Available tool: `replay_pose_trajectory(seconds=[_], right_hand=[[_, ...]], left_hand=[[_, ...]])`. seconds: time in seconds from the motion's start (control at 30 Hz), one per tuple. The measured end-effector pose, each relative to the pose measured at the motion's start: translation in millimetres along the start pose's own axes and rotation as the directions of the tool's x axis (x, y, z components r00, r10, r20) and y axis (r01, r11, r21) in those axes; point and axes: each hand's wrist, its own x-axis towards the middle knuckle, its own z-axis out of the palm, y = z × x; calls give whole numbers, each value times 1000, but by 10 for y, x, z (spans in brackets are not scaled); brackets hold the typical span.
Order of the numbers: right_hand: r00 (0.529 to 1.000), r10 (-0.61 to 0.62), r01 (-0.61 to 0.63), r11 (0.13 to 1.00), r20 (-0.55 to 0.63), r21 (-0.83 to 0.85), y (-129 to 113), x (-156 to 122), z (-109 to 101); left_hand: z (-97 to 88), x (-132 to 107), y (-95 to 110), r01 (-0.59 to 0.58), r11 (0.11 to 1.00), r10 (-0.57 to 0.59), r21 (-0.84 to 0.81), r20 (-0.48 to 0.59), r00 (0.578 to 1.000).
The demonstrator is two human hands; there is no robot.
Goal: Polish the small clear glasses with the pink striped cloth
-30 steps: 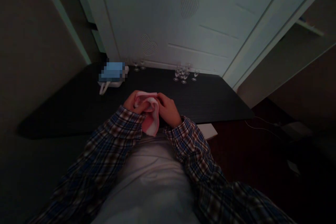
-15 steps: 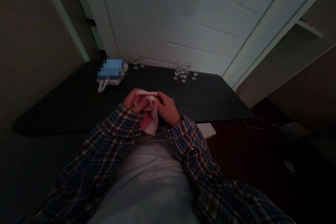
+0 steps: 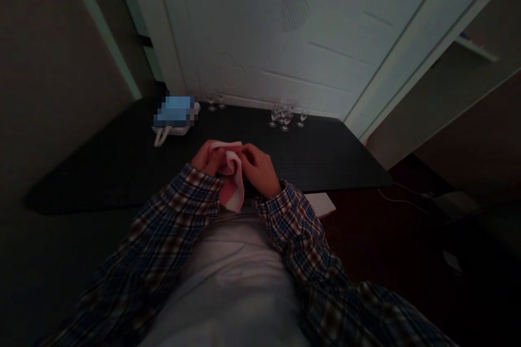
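A pink and white cloth (image 3: pixel 233 190) is bunched between my hands above the front part of the dark table. My left hand (image 3: pixel 207 158) is wrapped round its left side, with the thumb pressed into the folds. On the other side, my right hand (image 3: pixel 260 168) has its fingers closed at the cloth's upper right edge. One end of the cloth hangs down toward my shirt. Whether something is wrapped inside the folds I cannot tell. Several small stemmed glasses (image 3: pixel 286 118) stand in a group beyond my right hand.
The black table (image 3: pixel 325 157) has angled ends. Two more glasses (image 3: pixel 211 103) stand at its back edge. A white device with a blurred blue screen (image 3: pixel 175 111) lies at the back left. Behind rises a white panel (image 3: pixel 260 27) with hearts. A white box (image 3: pixel 321 204) is below the front edge.
The cloth has shifted slightly in my hands, and its upper edge is folded differently. My right fingers have moved a little along it. The whole view has tilted slightly.
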Motion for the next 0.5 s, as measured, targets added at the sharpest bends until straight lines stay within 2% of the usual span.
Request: replay_pose_trajectory(seconds=[0.13,0.5], right_hand=[[999,17,-15,999,-32,44,10,-1,8],[997,66,-64,997,-33,47,-40,-11,-13]], left_hand=[[-20,12,-14,-23,999,23,22,0,1000],[14,-5,2,13,997,-15,-72,-40,999]])
